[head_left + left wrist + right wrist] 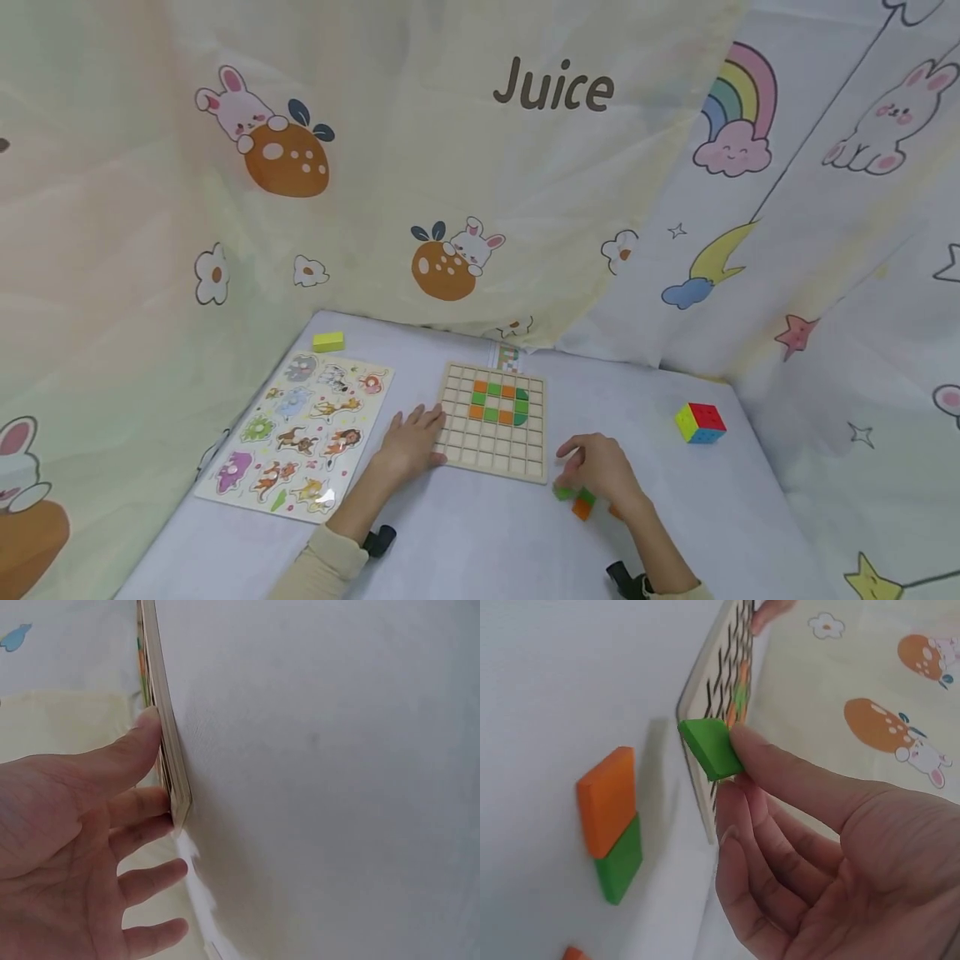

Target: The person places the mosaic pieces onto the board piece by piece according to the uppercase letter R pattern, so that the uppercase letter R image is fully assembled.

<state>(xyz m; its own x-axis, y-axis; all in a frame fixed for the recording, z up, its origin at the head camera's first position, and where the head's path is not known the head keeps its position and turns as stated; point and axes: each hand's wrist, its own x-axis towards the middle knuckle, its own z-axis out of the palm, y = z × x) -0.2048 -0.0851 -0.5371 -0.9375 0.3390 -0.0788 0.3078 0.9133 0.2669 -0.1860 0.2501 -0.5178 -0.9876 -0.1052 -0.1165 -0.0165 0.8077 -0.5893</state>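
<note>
A wooden grid board [495,462] lies on the white table, with green and orange pieces set in a ring in its upper part. At the board's left edge rests my left hand [408,442], fingers extended and thumb along the side. My right hand [603,471] is off the board's lower right corner. Between thumb and fingertips it pinches a green block [711,748], raised off the table in the right wrist view. Beneath that hand lie loose blocks, among them an orange block [606,801] touching a green one [621,861].
Left of the board is an animal peg puzzle [300,433], with a yellow block [327,342] behind it. A small patterned card [508,358] sits at the board's far edge. To the right stands a colored puzzle cube [701,423]. Printed curtains [450,167] hang behind the table.
</note>
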